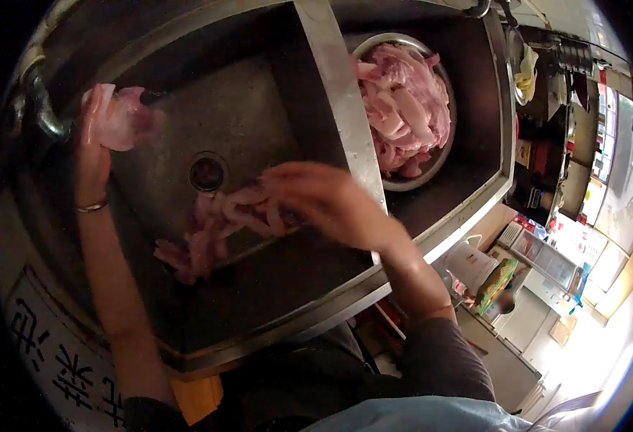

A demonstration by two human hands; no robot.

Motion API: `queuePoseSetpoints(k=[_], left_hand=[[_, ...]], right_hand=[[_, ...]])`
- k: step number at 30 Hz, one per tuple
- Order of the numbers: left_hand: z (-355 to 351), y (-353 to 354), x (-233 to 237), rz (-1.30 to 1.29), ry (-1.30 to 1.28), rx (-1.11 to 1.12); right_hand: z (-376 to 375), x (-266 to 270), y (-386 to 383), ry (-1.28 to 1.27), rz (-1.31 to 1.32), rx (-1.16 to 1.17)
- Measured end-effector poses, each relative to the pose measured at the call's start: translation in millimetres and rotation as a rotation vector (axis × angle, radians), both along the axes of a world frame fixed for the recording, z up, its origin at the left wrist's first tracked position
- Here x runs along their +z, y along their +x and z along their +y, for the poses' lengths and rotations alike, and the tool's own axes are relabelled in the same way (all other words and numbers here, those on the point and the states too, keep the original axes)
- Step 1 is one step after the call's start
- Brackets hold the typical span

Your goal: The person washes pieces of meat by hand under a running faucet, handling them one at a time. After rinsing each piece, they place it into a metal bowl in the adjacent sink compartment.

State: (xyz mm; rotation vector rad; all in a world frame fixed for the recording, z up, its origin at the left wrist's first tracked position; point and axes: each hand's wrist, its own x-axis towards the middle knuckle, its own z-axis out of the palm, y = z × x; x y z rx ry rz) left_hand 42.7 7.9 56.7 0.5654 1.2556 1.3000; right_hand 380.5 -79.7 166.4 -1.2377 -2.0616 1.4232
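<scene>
My left hand (95, 155) is at the far left of the sink basin (241, 101), below the tap (44, 108). It grips a pale pink piece of raw meat (128, 122), whose right edge is smeared by motion. Strips of raw meat (202, 237) lie on the basin floor, near the drain (208, 173). Over the right end of these strips is my right hand (323, 201), palm down. Motion blurs its fingers, so whether they hold a strip cannot be made out.
A round metal bowl (449, 147) heaped with raw meat slices (406, 104) stands in the right basin. A steel divider (341, 86) separates the two basins. Beyond the sink are a white bucket (471, 266) and shelves. A sign (64, 360) with writing is at lower left.
</scene>
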Motion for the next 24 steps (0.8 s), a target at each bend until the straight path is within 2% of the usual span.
queuePoseSetpoints(k=[2, 4, 6, 8, 9, 11, 12, 14, 15, 17, 18, 19, 20, 21, 22, 23, 24], left_hand=[[-0.1, -7.6, -9.1, 0.163, 0.103, -0.071], [-3.4, -13.2, -7.2, 0.112, 0.128, -0.151], [-6.4, -17.7, -3.6, 0.064, 0.161, -0.228], [-7.4, -20.9, -1.2, 0.420, 0.415, -0.448], [-3.8, -20.8, -0.4, 0.423, 0.421, -0.454], [0.3, -21.4, -1.2, -0.027, 0.053, -0.066], [0.0, -25.2, -3.6, -0.026, 0.048, -0.072], [-3.9, -34.9, -6.3, -0.347, 0.093, -0.075], [-4.8, -31.8, -3.0, -0.346, 0.093, -0.073], [-5.4, -23.2, 5.3, -0.142, 0.046, 0.059], [0.0, -27.4, 1.0, -0.140, 0.045, 0.066], [10.7, -32.4, -7.9, -0.403, 0.287, -0.336], [17.4, -34.1, -14.3, -0.665, 0.529, -0.747], [10.8, -32.8, -15.5, -0.672, 0.529, -0.752], [-2.5, -31.7, -15.0, -0.394, 0.384, -0.417], [-10.8, -29.2, -13.2, -0.115, 0.234, -0.085], [-10.5, -25.1, -8.1, -0.119, 0.238, -0.093]], right_hand=[[15.8, 17.9, 31.0, -0.077, -0.145, -0.357], [49.9, -14.2, 79.5, 0.255, -0.263, -0.574], [80.3, -49.7, 93.6, 0.302, -0.184, -0.729], [99.7, -112.3, 106.3, 0.514, -0.674, -0.541], [104.1, -142.2, 108.0, 0.516, -0.672, -0.550], [104.1, -184.5, 109.0, 0.855, -1.159, -0.335], [102.6, -179.4, 107.9, 0.846, -1.161, -0.338], [100.9, -155.9, 98.3, 0.303, -0.700, -0.576], [95.1, -147.6, 99.4, 0.303, -0.699, -0.573], [77.9, -125.8, 115.3, 0.594, -0.602, -0.442], [71.3, -119.2, 125.5, 0.581, -0.387, -0.598], [61.9, -112.4, 140.0, 0.556, -0.170, -0.752], [53.5, -96.0, 163.6, 0.555, -0.278, -0.816], [44.7, -76.9, 178.9, 0.555, -0.389, -0.882], [32.4, -51.0, 172.9, 0.516, -0.226, -1.062], [22.8, -62.0, 208.7, 0.584, -0.445, -1.095], [16.3, -79.2, 238.3, 0.589, -0.449, -1.104]])
